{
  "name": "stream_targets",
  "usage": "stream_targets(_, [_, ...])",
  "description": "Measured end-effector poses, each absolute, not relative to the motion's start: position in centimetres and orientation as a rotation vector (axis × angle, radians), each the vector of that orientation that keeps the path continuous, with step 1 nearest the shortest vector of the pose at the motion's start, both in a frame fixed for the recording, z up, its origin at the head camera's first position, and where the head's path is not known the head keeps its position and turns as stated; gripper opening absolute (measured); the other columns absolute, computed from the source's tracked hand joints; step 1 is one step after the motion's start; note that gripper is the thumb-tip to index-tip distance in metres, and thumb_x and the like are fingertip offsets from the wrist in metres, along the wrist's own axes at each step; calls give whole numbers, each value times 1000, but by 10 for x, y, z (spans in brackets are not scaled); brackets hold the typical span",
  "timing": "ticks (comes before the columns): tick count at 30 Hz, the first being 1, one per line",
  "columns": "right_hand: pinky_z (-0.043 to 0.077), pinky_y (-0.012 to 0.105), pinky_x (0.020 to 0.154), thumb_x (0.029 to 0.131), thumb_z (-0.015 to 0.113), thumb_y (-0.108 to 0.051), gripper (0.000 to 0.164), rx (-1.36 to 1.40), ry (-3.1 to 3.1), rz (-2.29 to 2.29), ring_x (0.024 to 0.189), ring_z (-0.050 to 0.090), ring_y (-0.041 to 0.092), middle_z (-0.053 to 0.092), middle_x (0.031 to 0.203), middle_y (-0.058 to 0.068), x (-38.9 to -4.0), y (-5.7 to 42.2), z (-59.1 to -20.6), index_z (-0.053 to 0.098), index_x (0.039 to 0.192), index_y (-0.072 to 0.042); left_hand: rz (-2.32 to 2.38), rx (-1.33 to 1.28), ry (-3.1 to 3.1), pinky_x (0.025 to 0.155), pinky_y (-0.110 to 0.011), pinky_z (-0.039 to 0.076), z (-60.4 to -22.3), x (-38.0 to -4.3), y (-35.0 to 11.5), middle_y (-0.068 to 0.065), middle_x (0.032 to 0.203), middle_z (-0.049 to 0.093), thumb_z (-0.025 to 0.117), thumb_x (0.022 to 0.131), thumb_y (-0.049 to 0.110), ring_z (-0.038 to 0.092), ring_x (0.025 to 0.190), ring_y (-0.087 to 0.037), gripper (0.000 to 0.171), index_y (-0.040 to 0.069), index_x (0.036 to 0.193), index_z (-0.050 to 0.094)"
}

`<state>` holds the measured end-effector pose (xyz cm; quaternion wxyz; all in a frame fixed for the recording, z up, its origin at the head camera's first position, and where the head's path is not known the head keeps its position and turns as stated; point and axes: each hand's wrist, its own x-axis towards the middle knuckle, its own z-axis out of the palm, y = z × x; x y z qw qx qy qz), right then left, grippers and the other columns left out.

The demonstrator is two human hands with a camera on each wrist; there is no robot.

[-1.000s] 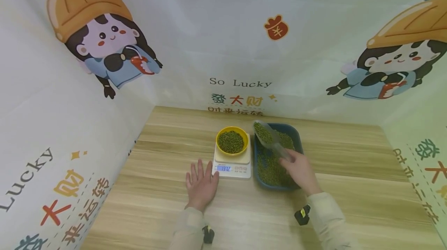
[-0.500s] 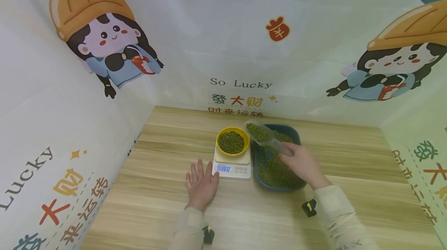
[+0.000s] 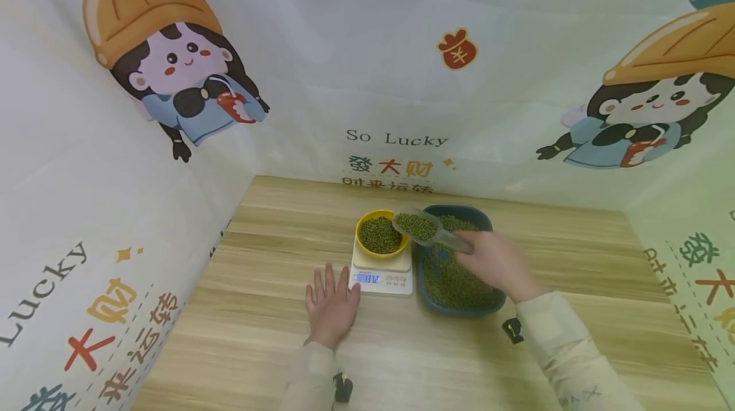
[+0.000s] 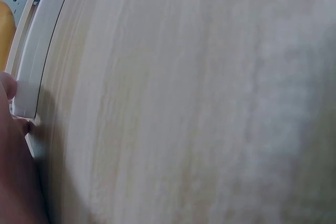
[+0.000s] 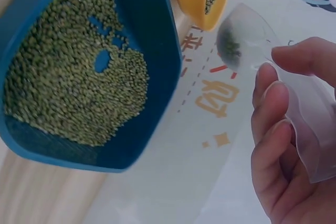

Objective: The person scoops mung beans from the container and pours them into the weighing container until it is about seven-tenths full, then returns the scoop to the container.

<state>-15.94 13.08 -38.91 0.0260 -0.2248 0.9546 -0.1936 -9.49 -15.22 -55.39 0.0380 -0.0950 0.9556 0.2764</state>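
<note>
My right hand (image 3: 496,261) grips the handle of a clear plastic scoop (image 3: 457,242) loaded with green mung beans (image 3: 418,226). The scoop's tip is over the right rim of a yellow bowl (image 3: 380,254), which also holds beans. That bowl sits on a white kitchen scale (image 3: 396,290) with a lit display. Beside the scale lies my left hand (image 3: 332,309), palm down, fingers spread and straight; its thumb touches the scale's near left corner. In the right wrist view, thumb and fingers (image 5: 270,98) close round the scoop's handle.
Right of the scale stands a blue bin (image 3: 459,311) partly filled with beans, under the right hand and scoop. A wooden tabletop (image 3: 574,258) extends around them. Printed white cloth (image 3: 298,79) hangs behind and at both sides.
My right hand has carried the filled scoop left, from over the bin to the bowl's right rim. The left hand stays where it was, and the display digits look the same.
</note>
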Motion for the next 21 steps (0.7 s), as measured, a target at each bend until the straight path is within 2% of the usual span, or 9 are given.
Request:
stream_targets(4, [27, 19, 32, 81, 60, -18, 42, -745, 2965, -527, 37, 31, 4, 60, 62, -3, -160, 128, -383, 64, 120, -2, 837, -290, 2937, 110, -61, -6, -557, -96, -153, -13, 158, -1, 22, 101, 49, -13, 140, -36, 59, 17, 151, 26])
stream_targets(14, [18, 16, 32, 80, 60, -14, 39, -866, 3027, -384, 35, 22, 3, 44, 45, -8, -153, 122, -369, 66, 118, -2, 831, -311, 2926, 111, -58, -8, -560, -96, -152, -11, 158, -3, 21, 100, 51, -15, 140, -33, 60, 20, 151, 24])
stream_targets(21, [19, 16, 31, 79, 61, -15, 39, -925, 3041, -286, 35, 25, 3, 47, 47, -8, -155, 118, -364, 67, 116, -4, 837, -318, 2931, 111, -58, -8, -557, -95, -153, -12, 158, -2, 23, 101, 50, -14, 140, -34, 59, 18, 151, 25])
